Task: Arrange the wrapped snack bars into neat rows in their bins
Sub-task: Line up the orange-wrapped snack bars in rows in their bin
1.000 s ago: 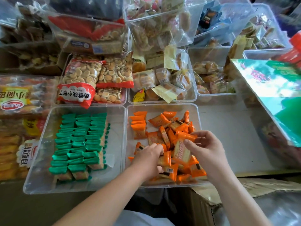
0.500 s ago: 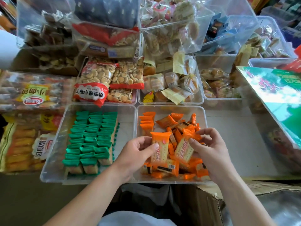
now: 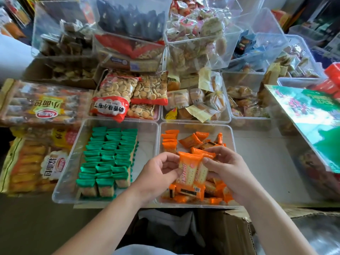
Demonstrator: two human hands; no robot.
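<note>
Bench: pale surface carrying clear bins and snack packs; its right side lies under a tilted green printed box, which the frame edge cuts off.
Back bins: stacked, overlapping clear tubs of mixed wrapped snacks; glare makes the contents hard to make out.
Bread packs: large bags at the left, partly out of frame.
Biscuit bags: red-trimmed bags of small round biscuits, just behind the two near bins.
Left bin: holds the green bars in tidy rows filling its left and middle; well apart from both hands.
Right bin: touches the left bin; holds the orange bars in a loose heap, with a short orange row at its back-left corner.
Left hand: above the right bin's near-left part, thumb and fingers pinching the left edge of the held bars.
Right hand: above the heap, thumb pressed on the front of the held bars, fingers curled behind them; it hides part of the heap beneath.
Held bars: two orange bars, upright and side by side, gripped between both hands above the heap; whether a third sits behind them I cannot tell, and the wrapper print is too blurred to read.
</note>
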